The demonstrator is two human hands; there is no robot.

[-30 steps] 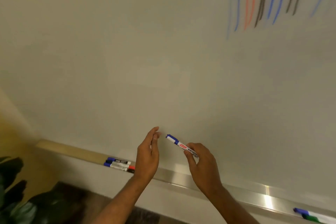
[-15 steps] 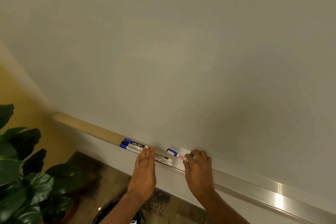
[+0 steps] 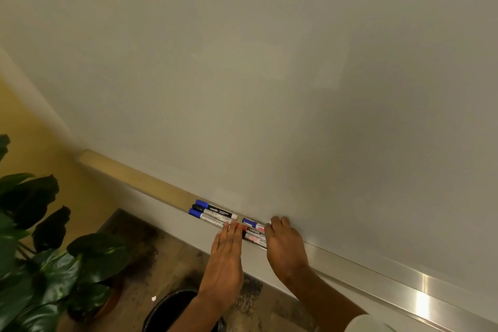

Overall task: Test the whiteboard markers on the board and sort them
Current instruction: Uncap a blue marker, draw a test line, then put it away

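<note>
Sorting step at the marker ledge (image 3: 377, 275) that runs along the lower edge of the whiteboard (image 3: 269, 89). The right hand (image 3: 285, 246) has its fingers curled over the rear of a blue-capped marker (image 3: 252, 223), which lies on the ledge against the board with its cap pointing left; the grip itself is hidden beneath the knuckles. The left hand (image 3: 227, 253) is flat with straight fingers and grasps nothing; its fingertips (image 3: 234, 228) touch the ledge between a row of three markers (image 3: 215, 213) and two further markers (image 3: 254, 234) just below the held one. To finish well, the marker should probably be seated parallel to its neighbours and released only once it rests fully on the ledge, the flat hand serving as a stop. The ledge is narrow and its front lip is close, so a rolling marker could drop toward the bin (image 3: 172, 310) or the plant (image 3: 40, 250). Open ledge extends on both sides.
</note>
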